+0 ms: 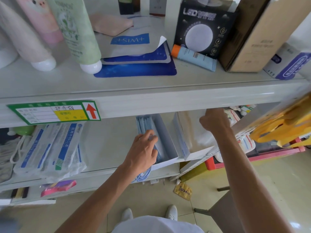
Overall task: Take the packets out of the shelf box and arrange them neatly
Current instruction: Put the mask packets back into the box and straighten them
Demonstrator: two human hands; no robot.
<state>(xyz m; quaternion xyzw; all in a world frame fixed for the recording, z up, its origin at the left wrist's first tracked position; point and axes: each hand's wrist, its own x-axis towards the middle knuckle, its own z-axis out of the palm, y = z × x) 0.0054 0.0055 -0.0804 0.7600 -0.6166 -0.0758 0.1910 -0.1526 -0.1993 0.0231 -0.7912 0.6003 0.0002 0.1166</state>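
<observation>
An open white shelf box (165, 137) stands on the lower shelf with several light blue packets (144, 123) upright inside it. My left hand (143, 152) reaches into the box, fingers curled over the packets near its front end. My right hand (214, 119) is further back and to the right, under the upper shelf's edge, fingers closed; what it holds is hidden. A second white box (183, 140) lies just right of the first.
Clear bags of blue-labelled face masks (50, 147) lie on the lower shelf's left. The upper shelf (151, 101) carries tubes, blue sachets (138, 64) and an LED lamp box (205, 29). Yellow bags (284, 126) hang at right. A gold packet (182, 190) lies on the floor.
</observation>
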